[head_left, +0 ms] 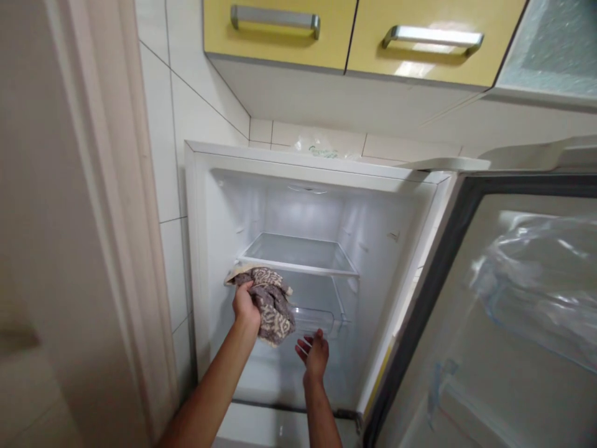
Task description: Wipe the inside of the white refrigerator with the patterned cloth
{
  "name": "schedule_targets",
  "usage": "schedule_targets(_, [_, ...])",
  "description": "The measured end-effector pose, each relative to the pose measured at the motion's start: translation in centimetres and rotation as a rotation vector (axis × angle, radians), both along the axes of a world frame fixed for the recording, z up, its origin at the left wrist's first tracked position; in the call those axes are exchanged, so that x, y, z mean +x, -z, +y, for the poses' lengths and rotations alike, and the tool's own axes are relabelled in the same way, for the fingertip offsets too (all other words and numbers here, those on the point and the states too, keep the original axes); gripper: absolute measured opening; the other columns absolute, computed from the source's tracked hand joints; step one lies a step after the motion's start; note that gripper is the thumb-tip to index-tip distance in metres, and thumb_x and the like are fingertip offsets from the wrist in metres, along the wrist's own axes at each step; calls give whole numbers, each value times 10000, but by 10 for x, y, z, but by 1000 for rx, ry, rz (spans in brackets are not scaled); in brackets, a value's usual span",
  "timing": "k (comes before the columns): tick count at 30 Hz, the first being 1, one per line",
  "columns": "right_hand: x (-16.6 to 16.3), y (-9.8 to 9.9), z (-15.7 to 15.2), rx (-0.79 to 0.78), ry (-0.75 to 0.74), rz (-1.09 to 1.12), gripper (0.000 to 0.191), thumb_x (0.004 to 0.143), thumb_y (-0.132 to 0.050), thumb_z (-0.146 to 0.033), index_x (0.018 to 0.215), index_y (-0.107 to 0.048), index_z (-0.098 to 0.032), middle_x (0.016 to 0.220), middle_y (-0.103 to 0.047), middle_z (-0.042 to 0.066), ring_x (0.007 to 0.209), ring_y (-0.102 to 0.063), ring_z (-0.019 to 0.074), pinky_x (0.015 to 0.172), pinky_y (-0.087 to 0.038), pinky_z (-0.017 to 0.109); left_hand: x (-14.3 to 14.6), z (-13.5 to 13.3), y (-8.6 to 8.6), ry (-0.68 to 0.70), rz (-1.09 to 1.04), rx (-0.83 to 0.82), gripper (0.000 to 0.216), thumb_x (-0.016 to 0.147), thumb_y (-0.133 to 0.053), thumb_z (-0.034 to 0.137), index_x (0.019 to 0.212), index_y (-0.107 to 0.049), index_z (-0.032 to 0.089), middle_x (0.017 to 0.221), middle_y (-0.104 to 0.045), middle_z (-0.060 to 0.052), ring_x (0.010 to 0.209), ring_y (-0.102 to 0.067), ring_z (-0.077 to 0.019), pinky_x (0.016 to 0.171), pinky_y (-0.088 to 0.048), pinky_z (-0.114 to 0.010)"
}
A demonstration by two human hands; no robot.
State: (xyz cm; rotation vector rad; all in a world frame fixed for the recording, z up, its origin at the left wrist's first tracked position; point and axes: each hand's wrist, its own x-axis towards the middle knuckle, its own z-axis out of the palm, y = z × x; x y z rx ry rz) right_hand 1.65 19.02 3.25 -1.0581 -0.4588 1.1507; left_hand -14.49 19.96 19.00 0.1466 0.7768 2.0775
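My left hand (246, 305) is closed around a bunched grey and cream patterned cloth (276, 311) inside the fridge (305, 163). The cloth hangs just in front of the left part of a glass shelf (298, 252) with a white front edge. Lower and to the right, my right hand (315, 356) has its fingers spread and slightly curled, with nothing in them. It is near a clear plastic drawer or tray (313, 318), partly hidden behind the cloth. Whether the right fingertips touch anything cannot be made out.
The fridge door (504, 348) stands open on the right, with clear plastic wrap (527, 267) on its inside. Yellow cabinets (280, 46) hang overhead. A plastic bag (319, 148) lies on the fridge top. A beige door frame (112, 186) is close on the left.
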Motion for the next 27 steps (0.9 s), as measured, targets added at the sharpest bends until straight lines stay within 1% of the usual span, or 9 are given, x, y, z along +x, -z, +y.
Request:
schedule_targets(4, [2, -4, -16, -64, -108, 18, 982, 401, -610, -1044, 865, -592, -178, 808, -695, 54, 689, -723, 234, 607, -596, 366, -14, -49, -26, -75, 124, 57, 237, 647, -687, 211, 877, -632, 198, 844, -702, 4, 891, -704, -195, 881, -564, -324])
schedule_targets(7, [1, -11, -32, -62, -214, -202, 999, 443, -467, -1102, 767, -629, -171, 758, -698, 90, 582, -666, 208, 485, -486, 305, -15, -74, -54, -218, 322, 183, 291, 665, -727, 260, 944, -658, 217, 970, -723, 2, 984, -687, -194, 958, -527, -324])
schedule_targets(10, [1, -34, -47, 124, -233, -519, 890, 621, -416, -1059, 636, -606, -189, 633, -640, 64, 480, -565, 166, 468, -408, 291, -19, -82, -79, -472, 543, 313, 368, 731, -749, 313, 1077, -656, 229, 1115, -714, -19, 1102, -658, -198, 1049, -473, -331])
schedule_targets(12, [5, -57, -55, 277, -207, -615, 810, 746, -432, -978, 622, -606, -196, 622, -623, 45, 495, -556, 158, 525, -439, 298, -26, -79, -91, -620, 673, 327, 412, 775, -749, 333, 1158, -642, 224, 1203, -696, -47, 1176, -634, -208, 1096, -440, -339])
schedule_targets(14, [13, -84, -61, 380, -186, -647, 746, 801, -480, -911, 637, -620, -198, 638, -623, 38, 527, -561, 159, 556, -450, 295, -34, -73, -99, -703, 796, 301, 426, 805, -741, 359, 1190, -642, 206, 1255, -680, -84, 1228, -614, -230, 1126, -420, -356])
schedule_targets(18, [23, -135, -70, 495, -189, -626, 659, 835, -562, -827, 674, -653, -194, 631, -612, 36, 537, -528, 157, 524, -424, 281, -41, -67, -106, -718, 934, 273, 446, 853, -701, 403, 1240, -644, 187, 1329, -659, -135, 1288, -587, -274, 1160, -401, -406])
schedule_targets(21, [12, -165, -82, 583, -249, -600, 569, 841, -640, -752, 857, -721, -189, 738, -668, 51, 616, -585, 173, 529, -456, 269, -32, -69, -101, -657, 950, 235, 435, 880, -672, 398, 1269, -633, 206, 1369, -648, -134, 1325, -570, -282, 1185, -381, -429])
schedule_targets(24, [-12, -185, -100, 702, -415, -641, 537, 835, -713, -668, 1090, -745, -198, 894, -730, 81, 781, -672, 211, 608, -528, 277, -13, -72, -91, -585, 915, 204, 424, 890, -651, 404, 1264, -621, 208, 1371, -641, -141, 1338, -563, -288, 1188, -382, -437])
schedule_targets(27, [-32, -192, -115, 708, -626, -657, 521, 850, -707, -650, 1074, -756, -182, 791, -726, 69, 692, -677, 206, 595, -540, 287, 5, -73, -84, -538, 838, 226, 410, 894, -645, 407, 1256, -597, 219, 1349, -636, -132, 1321, -572, -278, 1178, -397, -422])
